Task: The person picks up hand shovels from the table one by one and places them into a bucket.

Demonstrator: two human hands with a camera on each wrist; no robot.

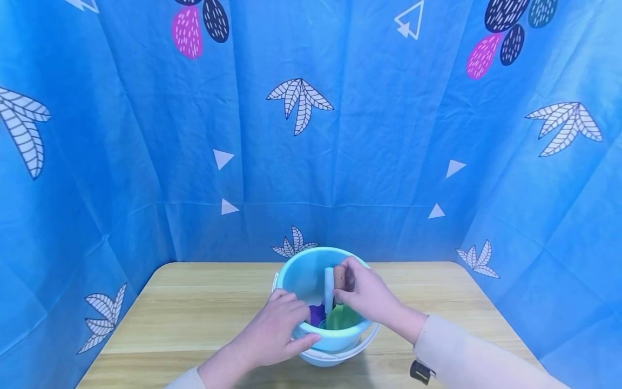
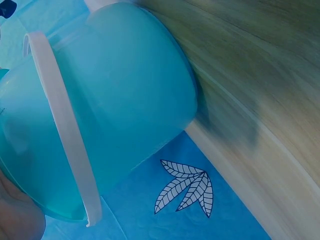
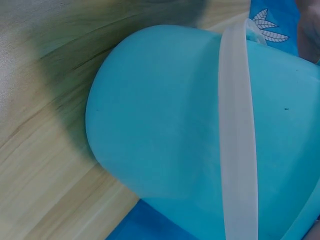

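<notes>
A turquoise bucket (image 1: pixel 335 341) with a white carrying handle (image 1: pixel 351 354) stands upright on the table. My left hand (image 1: pixel 277 330) grips its near-left rim, fingers over the edge and thumb along the outside. Inside the bucket, my right hand (image 1: pixel 367 292) pinches an upright brown handle (image 1: pixel 339 276); a green, blade-like part (image 1: pixel 344 317) shows just below it. Beside this stands a light blue handle (image 1: pixel 329 289), with a purple item (image 1: pixel 316 315) to its left. Both wrist views show mostly the bucket's outer wall (image 2: pixel 130 90), with its handle (image 3: pixel 237 130) hanging across it.
The bucket is on a light wood-grain table (image 1: pixel 209 302). Blue patterned curtains (image 1: pixel 301 173) enclose the table at the back and on both sides. A dark clasp (image 1: pixel 420 372) is by the right sleeve (image 1: pixel 466 351).
</notes>
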